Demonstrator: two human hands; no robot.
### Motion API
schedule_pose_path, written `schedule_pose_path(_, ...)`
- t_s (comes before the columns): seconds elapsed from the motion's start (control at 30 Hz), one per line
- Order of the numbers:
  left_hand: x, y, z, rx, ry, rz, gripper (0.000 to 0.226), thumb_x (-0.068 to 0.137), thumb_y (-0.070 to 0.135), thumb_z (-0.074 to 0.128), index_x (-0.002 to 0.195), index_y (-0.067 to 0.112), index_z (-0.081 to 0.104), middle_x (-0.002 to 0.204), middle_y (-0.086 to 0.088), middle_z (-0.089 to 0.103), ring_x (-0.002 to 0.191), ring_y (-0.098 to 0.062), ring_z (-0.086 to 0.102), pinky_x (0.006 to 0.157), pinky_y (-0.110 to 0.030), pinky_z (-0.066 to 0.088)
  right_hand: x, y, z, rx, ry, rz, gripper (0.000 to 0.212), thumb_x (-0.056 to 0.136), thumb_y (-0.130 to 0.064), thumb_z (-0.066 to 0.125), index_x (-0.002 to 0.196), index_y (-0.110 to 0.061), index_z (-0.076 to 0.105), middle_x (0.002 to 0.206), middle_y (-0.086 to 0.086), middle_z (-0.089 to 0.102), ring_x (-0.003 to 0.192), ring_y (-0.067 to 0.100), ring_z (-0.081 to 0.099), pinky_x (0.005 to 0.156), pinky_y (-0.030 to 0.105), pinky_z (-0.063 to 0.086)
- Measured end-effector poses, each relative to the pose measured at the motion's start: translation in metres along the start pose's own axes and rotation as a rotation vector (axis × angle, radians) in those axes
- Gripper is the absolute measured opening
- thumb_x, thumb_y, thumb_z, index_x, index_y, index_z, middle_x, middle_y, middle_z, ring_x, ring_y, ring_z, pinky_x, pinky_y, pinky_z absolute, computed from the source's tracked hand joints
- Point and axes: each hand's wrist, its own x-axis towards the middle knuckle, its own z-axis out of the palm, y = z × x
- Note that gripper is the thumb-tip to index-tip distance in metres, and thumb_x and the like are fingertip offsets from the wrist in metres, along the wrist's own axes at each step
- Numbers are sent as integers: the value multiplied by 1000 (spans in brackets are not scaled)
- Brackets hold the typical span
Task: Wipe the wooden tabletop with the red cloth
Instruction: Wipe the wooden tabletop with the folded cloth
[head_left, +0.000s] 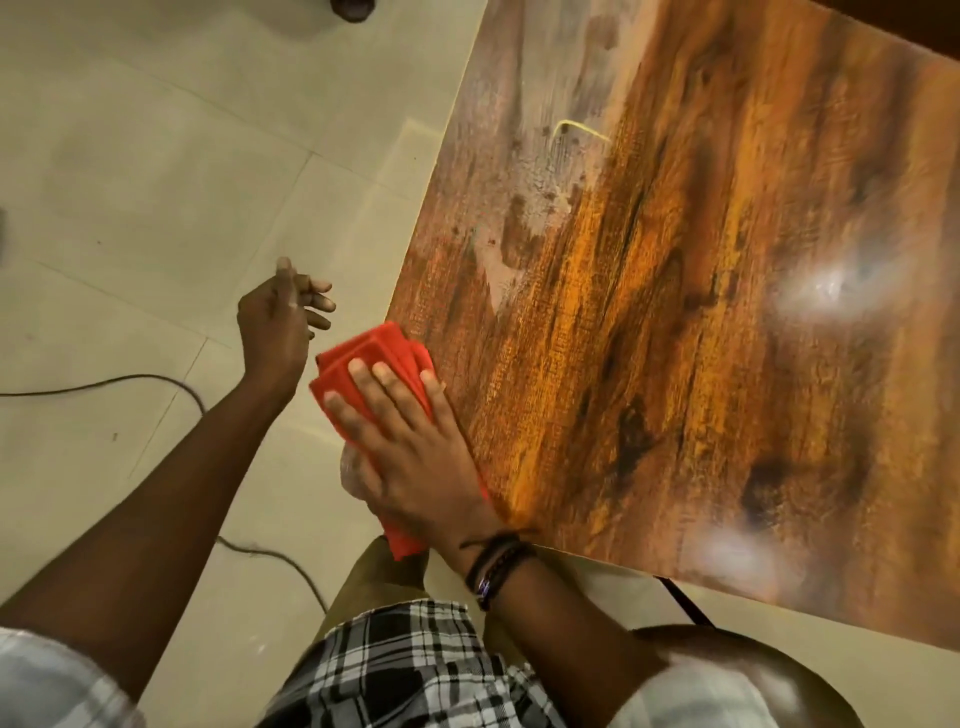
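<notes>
The right hand (410, 457) lies flat on the red cloth (374, 358), fingers straight and spread, pressing it down on the wooden table (675, 312). The cloth sits right at the table's left edge, close to the near corner. Part of it sticks out past the edge, and one end hangs down below the wrist. The cloth is folded, and its long side runs along that edge, pointing away from the person. The fingers point the same way.

To the right of the cloth and farther away, the table is wide and shiny. Pale dusty smears (540, 171) lie near the far left edge, with a small yellow bit (579, 129) that may be a thread.

The left hand (275, 322) hangs over the tiled floor (156, 182), beside the table and not touching it. Its fingers are loosely bent and hold nothing. A dark cable (156, 379) lies on the floor under that arm.
</notes>
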Motion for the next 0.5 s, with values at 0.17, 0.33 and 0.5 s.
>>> schedule_pose_path(0.17,-3,17,30,60,-50,132,43,106,41,35,85,22,66,79,-1,67,65,-9,60,61,-21,45,-35,21,-1,-3,-36,-54,60,103,-45,32,159,-35,13,169,-3,4,156,15,-4,126,49,-3)
schedule_pose_path(0.33,-12,33,62,348,-25,488,39,104,35,37,118,8,62,117,-9,64,108,-20,57,91,-36,45,-40,84,-19,24,109,242,64,98,-42,42,158,-34,21,168,-3,9,156,17,2,124,55,9)
schedule_pose_path(0.5,-7,56,109,513,-93,557,48,99,33,39,136,4,46,136,-17,49,123,-32,48,98,-43,41,16,155,-40,18,263,448,61,97,-42,34,156,-29,31,167,2,19,155,21,11,124,54,10)
